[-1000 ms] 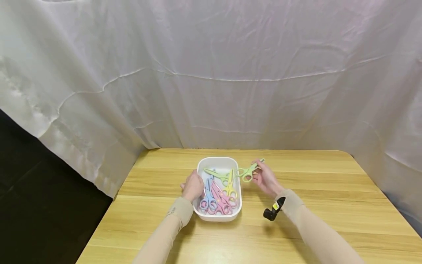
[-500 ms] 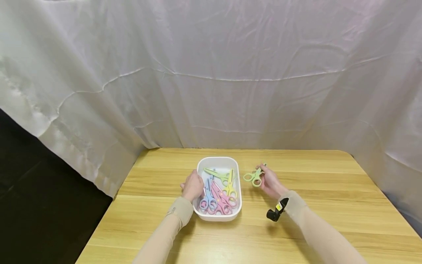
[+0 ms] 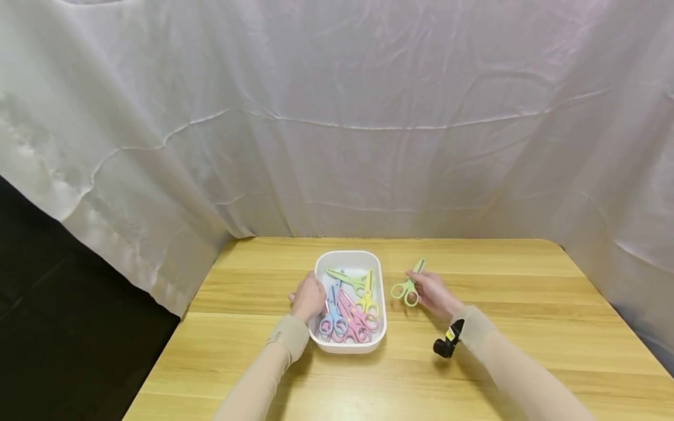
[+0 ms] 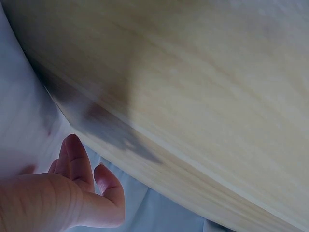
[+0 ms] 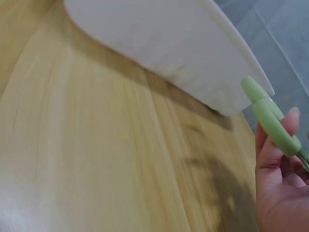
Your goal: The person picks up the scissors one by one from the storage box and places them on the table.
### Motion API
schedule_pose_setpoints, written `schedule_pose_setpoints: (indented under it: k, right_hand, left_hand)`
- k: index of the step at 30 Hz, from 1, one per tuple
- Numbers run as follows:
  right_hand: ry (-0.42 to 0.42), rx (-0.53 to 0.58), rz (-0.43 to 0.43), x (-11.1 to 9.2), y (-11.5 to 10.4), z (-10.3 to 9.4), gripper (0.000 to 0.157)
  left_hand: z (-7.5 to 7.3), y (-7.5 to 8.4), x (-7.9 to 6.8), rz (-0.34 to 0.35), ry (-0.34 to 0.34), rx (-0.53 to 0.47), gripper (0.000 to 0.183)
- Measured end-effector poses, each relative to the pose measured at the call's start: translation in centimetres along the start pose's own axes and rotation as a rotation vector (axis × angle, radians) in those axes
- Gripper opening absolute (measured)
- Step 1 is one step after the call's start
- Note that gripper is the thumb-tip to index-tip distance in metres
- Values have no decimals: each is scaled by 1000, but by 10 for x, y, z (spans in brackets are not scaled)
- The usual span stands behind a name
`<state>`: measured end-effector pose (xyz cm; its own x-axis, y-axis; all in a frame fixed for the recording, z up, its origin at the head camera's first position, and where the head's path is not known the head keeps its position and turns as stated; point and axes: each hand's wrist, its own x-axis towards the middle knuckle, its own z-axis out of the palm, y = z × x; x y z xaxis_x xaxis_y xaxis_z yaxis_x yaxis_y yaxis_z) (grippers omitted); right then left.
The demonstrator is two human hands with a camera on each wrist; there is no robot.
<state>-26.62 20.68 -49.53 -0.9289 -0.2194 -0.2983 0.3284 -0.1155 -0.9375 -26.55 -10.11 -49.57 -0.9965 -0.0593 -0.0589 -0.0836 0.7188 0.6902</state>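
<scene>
A white plastic bin [image 3: 351, 347] stands on the table, holding blue [image 3: 333, 321], pink [image 3: 354, 318], yellow [image 3: 367, 295] and green scissors [image 3: 347, 276]. My left hand [image 3: 308, 297] grips its left wall at the rim; in the left wrist view, bent fingers [image 4: 72, 159] show beside the pale wall. Right of the bin, my right hand [image 3: 433, 292] pinches another pair of green scissors [image 3: 409, 287] near the pivot. Their handle loops face towards me and the blades point away. In the right wrist view, the green loops [image 5: 275, 125] stick out past the fingertips, the blades mostly out of frame.
The wooden table [image 3: 500, 345] extends around the bin, with a rounded corner at the back right. A pale curtain [image 3: 368, 175] hangs along the back and sides. Dark cloth [image 3: 68, 316] lies beyond the left edge. A black camera [image 3: 446, 345] is strapped to my right wrist.
My right hand has drawn the green scissors away from the bin to the right and slightly towards me, turning their loops towards me. The left hand and the bin have stayed put.
</scene>
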Motion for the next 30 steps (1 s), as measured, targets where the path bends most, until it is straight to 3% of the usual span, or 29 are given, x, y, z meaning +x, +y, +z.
schedule_pose_setpoints:
  k: [3, 7, 16, 23, 30]
  right_hand:
    - [-24, -78, -20, 0, 1, -4, 53]
    - [-23, -190, -43, 1, 2, -8, 48]
    - [66, -400, -42, 4, 6, -17, 44]
    - [128, -450, -41, 6, 9, -22, 45]
    - [115, -481, -43, 6, 9, -24, 58]
  left_hand:
    - [0, 0, 0, 1, 2, 1, 39]
    - [0, 0, 0, 0, 4, -1, 40]
    - [1, -1, 0, -1, 2, -1, 45]
    - [1, 0, -1, -2, 7, -5, 44]
    - [1, -1, 0, -7, 9, -4, 46]
